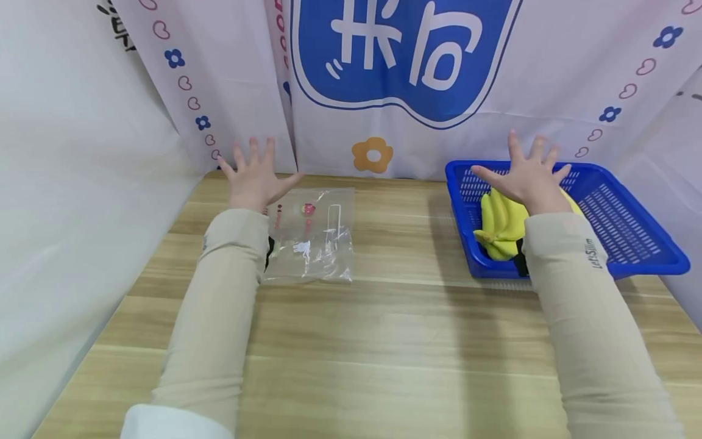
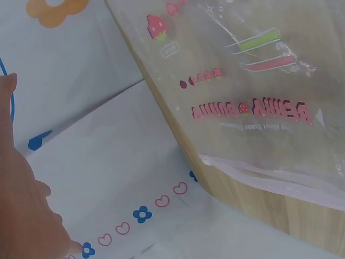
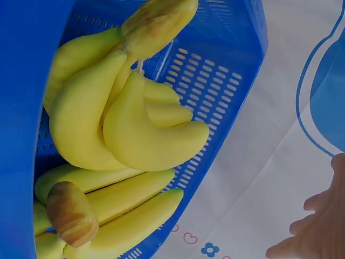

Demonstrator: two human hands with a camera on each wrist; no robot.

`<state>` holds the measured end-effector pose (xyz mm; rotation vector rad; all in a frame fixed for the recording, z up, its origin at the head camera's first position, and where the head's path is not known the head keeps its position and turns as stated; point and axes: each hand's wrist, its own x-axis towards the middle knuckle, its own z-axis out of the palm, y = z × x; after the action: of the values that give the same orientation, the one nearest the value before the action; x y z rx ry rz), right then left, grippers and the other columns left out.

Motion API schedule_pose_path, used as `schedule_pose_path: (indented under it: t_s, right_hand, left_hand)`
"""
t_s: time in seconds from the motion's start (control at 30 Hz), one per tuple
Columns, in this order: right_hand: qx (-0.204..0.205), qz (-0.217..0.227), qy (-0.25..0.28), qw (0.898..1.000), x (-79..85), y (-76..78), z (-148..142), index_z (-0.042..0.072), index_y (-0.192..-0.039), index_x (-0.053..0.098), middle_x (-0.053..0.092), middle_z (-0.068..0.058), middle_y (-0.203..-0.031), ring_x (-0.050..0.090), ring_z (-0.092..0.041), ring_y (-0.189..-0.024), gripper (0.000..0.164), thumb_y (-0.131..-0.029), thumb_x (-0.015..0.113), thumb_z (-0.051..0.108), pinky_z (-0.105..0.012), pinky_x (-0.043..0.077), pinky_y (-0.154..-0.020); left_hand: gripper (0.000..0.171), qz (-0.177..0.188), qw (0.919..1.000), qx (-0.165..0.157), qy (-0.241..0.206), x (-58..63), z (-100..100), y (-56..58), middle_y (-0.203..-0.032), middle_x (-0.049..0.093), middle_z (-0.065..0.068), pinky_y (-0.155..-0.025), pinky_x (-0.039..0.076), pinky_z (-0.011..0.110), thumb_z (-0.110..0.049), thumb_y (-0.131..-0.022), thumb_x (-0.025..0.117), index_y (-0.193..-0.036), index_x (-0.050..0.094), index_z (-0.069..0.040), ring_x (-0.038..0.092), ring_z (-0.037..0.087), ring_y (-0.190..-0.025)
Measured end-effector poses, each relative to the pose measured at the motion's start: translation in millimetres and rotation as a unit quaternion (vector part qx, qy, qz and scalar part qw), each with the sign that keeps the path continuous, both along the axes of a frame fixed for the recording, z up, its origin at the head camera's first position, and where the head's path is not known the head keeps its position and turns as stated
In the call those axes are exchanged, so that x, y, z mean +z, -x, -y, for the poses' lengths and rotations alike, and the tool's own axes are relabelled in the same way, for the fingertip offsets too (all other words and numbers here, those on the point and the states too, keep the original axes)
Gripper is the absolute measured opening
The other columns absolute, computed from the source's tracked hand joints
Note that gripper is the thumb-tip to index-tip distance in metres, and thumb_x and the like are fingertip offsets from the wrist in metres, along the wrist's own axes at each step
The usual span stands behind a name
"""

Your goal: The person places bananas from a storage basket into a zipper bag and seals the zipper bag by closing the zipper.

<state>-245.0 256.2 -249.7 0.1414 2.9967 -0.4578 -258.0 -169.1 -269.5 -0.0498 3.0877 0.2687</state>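
My left hand (image 1: 254, 182) is held up with its fingers spread, above the back left of the table, and holds nothing. Below and beside it lies a clear plastic bag (image 1: 315, 244) with strawberry prints; pink lettering on the bag (image 2: 253, 108) shows in the left wrist view. My right hand (image 1: 531, 177), fingers also spread, hovers over a blue plastic basket (image 1: 631, 213), touching nothing that I can see. Yellow bananas (image 1: 501, 219) lie in the basket, partly hidden by the right arm. In the right wrist view, bunches of bananas (image 3: 151, 135) show with brownish stem ends.
The wood-grain table (image 1: 373, 347) carries the bag at left and the basket at back right. A white cloth (image 1: 329, 134) with a blue emblem, flowers and hearts hangs along the back edge. White sheeting (image 1: 71, 183) hangs on the left side.
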Motion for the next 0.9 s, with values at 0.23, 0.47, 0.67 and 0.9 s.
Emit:
schedule_pose_path:
  t_s: [0.23,0.47,0.67,0.9]
  right_hand:
    - [0.018,0.002,-0.006,1.000,3.1,0.9,11,0.021,-0.148,-0.023,-0.039,-0.025,-0.147,-0.036,-0.052,-0.132,0.103,-0.083,0.030,0.080,-0.077,-0.017,-0.102]
    - [0.024,0.001,-0.013,1.000,5.9,-0.2,17,0.021,-0.149,-0.023,-0.038,-0.025,-0.147,-0.035,-0.051,-0.132,0.103,-0.082,0.028,0.081,-0.077,-0.015,-0.103]
    - [0.024,0.007,-0.010,1.000,4.3,0.1,19,0.022,-0.149,-0.024,-0.038,-0.025,-0.147,-0.034,-0.053,-0.132,0.103,-0.082,0.029,0.081,-0.076,-0.015,-0.104]
    - [0.049,0.005,-0.037,0.998,-0.2,5.8,36,0.018,-0.151,-0.017,-0.027,-0.029,-0.152,-0.025,-0.054,-0.137,0.104,-0.082,0.028,0.081,-0.072,-0.011,-0.109]
  left_hand:
    - [0.095,-0.007,1.0000,0.000,-0.003,-2.7,5,-0.6,-0.158,-0.012,0.023,-0.113,-0.007,0.070,-0.070,-0.088,0.035,-0.154,-0.009,-0.017,-0.013,0.050,-0.143]
    - [0.095,-0.008,0.9999,0.006,-0.003,-2.4,12,-1.3,-0.159,-0.010,0.023,-0.114,-0.009,0.069,-0.070,-0.088,0.035,-0.154,-0.009,-0.016,-0.011,0.051,-0.143]
    - [0.096,0.000,1.0000,0.005,-0.002,-2.0,15,-2.6,-0.159,-0.009,0.024,-0.113,-0.008,0.069,-0.070,-0.089,0.034,-0.154,-0.010,-0.016,-0.012,0.051,-0.143]
    - [0.094,0.014,0.9999,0.005,-0.008,-4.0,20,-7.1,-0.158,-0.008,0.026,-0.113,-0.008,0.069,-0.066,-0.091,0.036,-0.153,-0.010,-0.013,-0.012,0.052,-0.142]
